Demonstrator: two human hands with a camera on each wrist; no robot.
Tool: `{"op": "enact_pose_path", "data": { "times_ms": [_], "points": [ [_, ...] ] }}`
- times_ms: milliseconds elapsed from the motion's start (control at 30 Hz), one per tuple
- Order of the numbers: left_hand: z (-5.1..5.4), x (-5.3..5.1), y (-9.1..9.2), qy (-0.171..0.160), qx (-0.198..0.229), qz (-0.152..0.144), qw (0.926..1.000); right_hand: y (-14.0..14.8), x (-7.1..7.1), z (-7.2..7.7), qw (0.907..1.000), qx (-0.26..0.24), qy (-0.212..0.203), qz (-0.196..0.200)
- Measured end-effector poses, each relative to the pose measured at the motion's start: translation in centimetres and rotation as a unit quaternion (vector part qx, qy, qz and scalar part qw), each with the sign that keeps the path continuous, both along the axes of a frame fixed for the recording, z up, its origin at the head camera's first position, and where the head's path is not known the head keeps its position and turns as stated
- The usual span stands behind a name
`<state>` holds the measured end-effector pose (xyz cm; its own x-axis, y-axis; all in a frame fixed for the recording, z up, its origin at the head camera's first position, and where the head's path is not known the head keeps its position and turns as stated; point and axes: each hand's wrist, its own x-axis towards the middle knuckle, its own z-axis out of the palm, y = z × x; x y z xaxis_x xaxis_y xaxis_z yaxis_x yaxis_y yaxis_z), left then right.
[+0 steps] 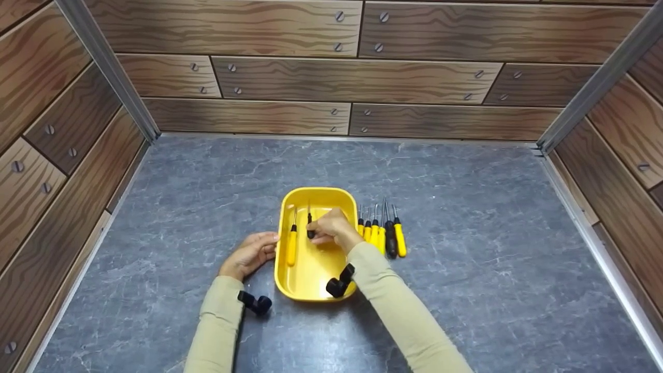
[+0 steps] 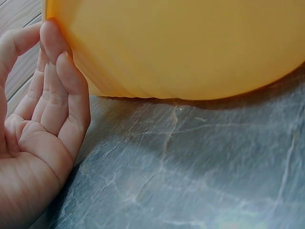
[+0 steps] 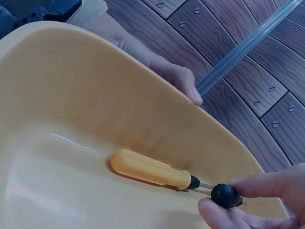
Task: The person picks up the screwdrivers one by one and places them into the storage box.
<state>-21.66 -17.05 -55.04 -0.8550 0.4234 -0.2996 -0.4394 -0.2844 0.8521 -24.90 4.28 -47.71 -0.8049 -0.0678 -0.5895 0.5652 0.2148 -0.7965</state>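
A shallow yellow tray (image 1: 311, 282) stands on the dark tabletop in the head view. My left hand (image 1: 251, 256) holds its left side; in the left wrist view the thumb and fingertips meet at the rim, the fingers against the outer wall. Inside the tray, my right hand (image 1: 334, 228) pinches a small black-handled screwdriver (image 1: 310, 217) by its handle, shaft away from me. Left of it a yellow-handled screwdriver (image 3: 147, 169) lies along the tray's left wall. The right wrist view shows the black handle (image 3: 224, 195) end-on between thumb and finger.
Several yellow-handled screwdrivers (image 1: 400, 241) lie side by side just right of the tray, with a black-handled one (image 1: 391, 241) among them. Wood-patterned walls (image 1: 352, 80) enclose the grey marbled table (image 1: 497, 248) at the back and both sides.
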Motion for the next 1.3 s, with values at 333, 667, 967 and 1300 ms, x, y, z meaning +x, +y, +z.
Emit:
{"op": "enact_pose_path", "data": {
  "times_ms": [333, 667, 967, 1300],
  "points": [
    [0.1, -0.1, 0.0, 0.005, -0.001, -0.001, 1.0000, -0.5, 0.1, -0.7, 0.9999, -0.005, -0.007, -0.006],
    [0.1, -0.1, 0.0, 0.007, 0.004, -0.002, 1.0000, -1.1, 0.1, -1.0, 1.0000, -0.005, -0.002, 0.002],
    [-0.2, -0.1, 0.2, 0.006, 0.005, -0.005, 1.0000, -1.8, 0.1, -1.5, 0.9999, 0.012, -0.002, -0.003],
    [-0.3, -0.1, 0.1, 0.007, -0.001, 0.001, 1.0000, -2.4, 0.0, -1.9, 0.9990, 0.040, 0.010, -0.020]
  ]
}}
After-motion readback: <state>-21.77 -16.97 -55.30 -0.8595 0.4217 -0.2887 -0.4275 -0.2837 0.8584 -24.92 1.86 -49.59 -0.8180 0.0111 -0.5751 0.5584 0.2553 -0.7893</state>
